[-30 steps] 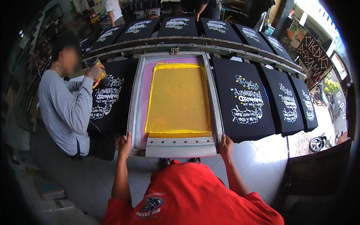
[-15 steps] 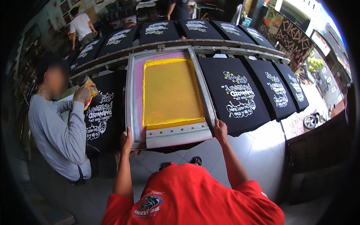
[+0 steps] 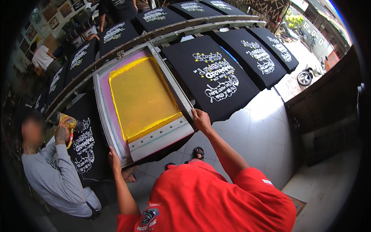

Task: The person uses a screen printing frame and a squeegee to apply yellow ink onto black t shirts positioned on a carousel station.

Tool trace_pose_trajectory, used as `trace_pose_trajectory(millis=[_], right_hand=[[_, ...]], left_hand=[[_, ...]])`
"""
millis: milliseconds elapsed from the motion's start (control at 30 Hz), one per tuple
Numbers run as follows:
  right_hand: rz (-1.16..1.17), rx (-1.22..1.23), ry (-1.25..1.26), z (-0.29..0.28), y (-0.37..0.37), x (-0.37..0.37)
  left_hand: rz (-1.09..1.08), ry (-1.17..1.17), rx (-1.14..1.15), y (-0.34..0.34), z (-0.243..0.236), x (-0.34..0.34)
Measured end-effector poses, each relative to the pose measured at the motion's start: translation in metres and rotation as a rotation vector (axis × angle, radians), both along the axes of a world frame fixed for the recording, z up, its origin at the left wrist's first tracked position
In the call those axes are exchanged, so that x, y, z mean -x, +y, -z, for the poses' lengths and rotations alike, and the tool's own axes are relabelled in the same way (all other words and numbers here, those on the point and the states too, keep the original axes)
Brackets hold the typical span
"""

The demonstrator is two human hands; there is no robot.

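Note:
My left hand (image 3: 114, 156) grips the lower left corner of an aluminium screen printing frame (image 3: 99, 92), and my right hand (image 3: 198, 118) grips its right side near the lower corner. The frame's mesh (image 3: 141, 98) is yellow inside a pink border, with thicker yellow ink along its edges and a bolted metal bar at the near end. It lies over a pallet in a row. Just right of it, a black shirt (image 3: 185, 73) bears a white print with small yellow stars. Another printed black shirt (image 3: 77, 116) lies to its left.
A co-worker (image 3: 54, 181) in grey at left holds a yellow heat gun (image 3: 67, 123). A metal rail (image 3: 170, 31) separates the near row from several more shirts (image 3: 154, 17) behind. Other people (image 3: 43, 56) stand at the back. A dark panel (image 3: 320, 92) and a motorbike (image 3: 305, 77) are at right.
The view has turned rightward and tilted, so the screen, rows and co-worker appear lower left and rotated. My hands still grip the screen frame.

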State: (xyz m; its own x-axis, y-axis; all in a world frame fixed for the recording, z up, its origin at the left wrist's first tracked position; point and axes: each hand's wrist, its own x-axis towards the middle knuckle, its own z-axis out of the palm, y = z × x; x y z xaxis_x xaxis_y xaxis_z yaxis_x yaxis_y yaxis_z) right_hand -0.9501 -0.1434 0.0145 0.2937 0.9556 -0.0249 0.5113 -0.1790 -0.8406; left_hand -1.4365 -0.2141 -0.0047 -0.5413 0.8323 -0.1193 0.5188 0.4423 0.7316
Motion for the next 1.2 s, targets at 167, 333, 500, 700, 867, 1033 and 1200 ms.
trace_pose_trajectory(millis=[167,333,500,700,867,1033,1200], right_hand=[[-0.056,0.108,-0.018,0.000,0.005,-0.006],[-0.139,0.137,0.112,-0.003,0.007,-0.015],[-0.309,0.208,0.113,-0.030,-0.035,-0.054],[-0.264,0.305,-0.029,0.009,-0.141,-0.183],[-0.150,0.753,-0.059,0.088,-0.204,-0.321],[-0.146,0.980,-0.076,0.132,-0.257,-0.419],[-0.189,1.185,0.016,0.147,-0.282,-0.455]], left_hand=[[-0.056,0.150,-0.022,0.001,0.005,-0.004],[-0.033,0.164,0.022,-0.001,0.023,0.020],[-0.032,0.237,0.079,-0.035,-0.019,-0.003],[-0.323,0.550,-0.148,-0.138,-0.022,-0.123],[-0.078,0.162,0.650,-0.252,0.075,-0.226],[0.312,-0.357,1.042,-0.252,0.089,-0.329],[0.343,-0.762,1.177,-0.185,0.063,-0.392]])
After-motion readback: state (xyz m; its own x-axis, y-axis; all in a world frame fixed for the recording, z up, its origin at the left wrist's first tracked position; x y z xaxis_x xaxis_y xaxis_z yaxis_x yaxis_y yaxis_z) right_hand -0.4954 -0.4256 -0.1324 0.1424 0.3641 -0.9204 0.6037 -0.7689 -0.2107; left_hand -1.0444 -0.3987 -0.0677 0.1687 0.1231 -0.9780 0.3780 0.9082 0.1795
